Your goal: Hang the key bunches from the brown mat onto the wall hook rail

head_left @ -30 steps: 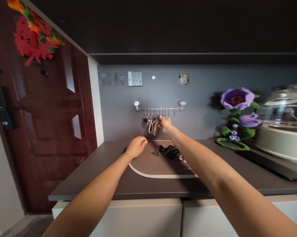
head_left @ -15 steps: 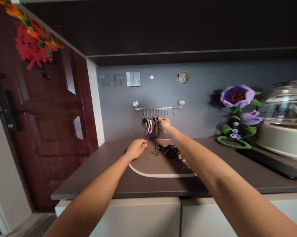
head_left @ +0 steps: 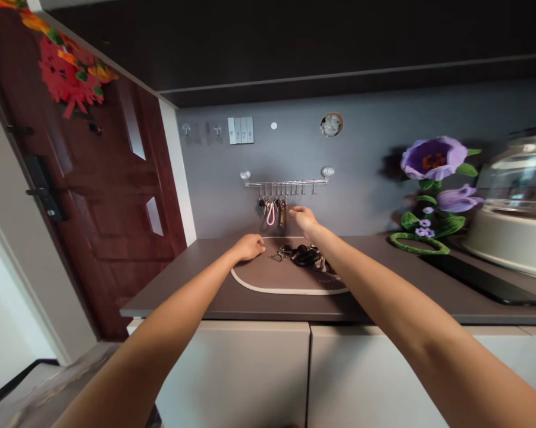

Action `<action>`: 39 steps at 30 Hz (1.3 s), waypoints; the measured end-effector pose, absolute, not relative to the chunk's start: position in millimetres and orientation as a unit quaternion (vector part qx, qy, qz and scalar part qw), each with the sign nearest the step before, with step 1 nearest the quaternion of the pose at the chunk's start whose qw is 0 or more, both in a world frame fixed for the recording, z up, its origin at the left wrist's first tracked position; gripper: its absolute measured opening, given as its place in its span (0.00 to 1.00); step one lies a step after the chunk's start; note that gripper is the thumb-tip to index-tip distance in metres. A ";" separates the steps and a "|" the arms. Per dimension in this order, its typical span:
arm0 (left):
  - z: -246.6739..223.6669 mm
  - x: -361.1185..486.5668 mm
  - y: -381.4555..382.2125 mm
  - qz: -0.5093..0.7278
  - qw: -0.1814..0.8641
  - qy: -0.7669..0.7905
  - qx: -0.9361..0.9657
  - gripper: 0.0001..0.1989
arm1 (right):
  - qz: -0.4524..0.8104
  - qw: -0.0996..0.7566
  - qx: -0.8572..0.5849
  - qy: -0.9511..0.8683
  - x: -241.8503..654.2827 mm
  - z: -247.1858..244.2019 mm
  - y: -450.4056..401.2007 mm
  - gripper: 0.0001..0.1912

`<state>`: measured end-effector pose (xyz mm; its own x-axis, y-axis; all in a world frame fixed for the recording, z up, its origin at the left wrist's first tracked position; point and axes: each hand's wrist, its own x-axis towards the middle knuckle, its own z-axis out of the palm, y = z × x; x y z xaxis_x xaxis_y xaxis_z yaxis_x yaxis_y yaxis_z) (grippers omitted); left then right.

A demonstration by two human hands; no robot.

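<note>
A metal hook rail (head_left: 287, 182) is fixed to the grey wall, with keys (head_left: 263, 207), a pink loop (head_left: 271, 214) and a dark brown tag with lettering (head_left: 282, 215) hanging from its left half. Just right of the tag is my right hand (head_left: 304, 221), apart from it, fingers pointing left and nothing seen in them. My left hand (head_left: 250, 246) rests at the left side of the brown mat (head_left: 268, 282), fingers curled; what they hold, if anything, is hidden. Between my hands, a bunch of keys and black fobs (head_left: 304, 255) lies on the mat.
A purple flower ornament (head_left: 433, 159) with a green ring base stands on the right of the counter (head_left: 223, 306). In front of it lies a black flat object (head_left: 484, 279), beside a clear-domed white appliance (head_left: 513, 235). A dark shelf (head_left: 294, 47) overhangs; a red-brown door (head_left: 116, 238) is left.
My right hand has let go of the brown tag and moved slightly right, and the tag now hangs free. The camera view has shifted a little. My left hand stays at the mat.
</note>
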<state>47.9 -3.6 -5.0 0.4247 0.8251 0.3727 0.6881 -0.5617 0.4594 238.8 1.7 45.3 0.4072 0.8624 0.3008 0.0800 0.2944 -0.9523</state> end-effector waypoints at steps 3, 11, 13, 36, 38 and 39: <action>5.7 55.2 -7.2 0.251 0.127 0.452 0.847 0.05 | 0.292 0.647 -0.499 -0.497 240.6 39.4 -10.2 0.03; 3.3 79.4 -3.7 0.232 0.152 0.427 0.861 0.06 | 0.252 0.613 -0.476 -0.578 242.7 4.8 -25.9 0.06; -1.5 81.4 -2.9 0.239 0.159 0.423 0.859 0.09 | 0.215 0.589 -0.484 -0.610 244.6 -0.8 -29.0 0.07; -18.6 73.4 1.2 0.263 0.340 0.395 0.812 0.07 | 0.034 0.412 -0.575 -0.706 244.7 -4.1 -31.0 0.11; -17.3 71.9 -0.4 0.270 0.355 0.404 0.799 0.07 | 0.033 0.408 -0.576 -0.708 244.8 -3.8 -30.8 0.11; -16.7 71.4 -0.9 0.275 0.362 0.404 0.794 0.07 | 0.033 0.405 -0.576 -0.709 244.6 -3.7 -30.9 0.12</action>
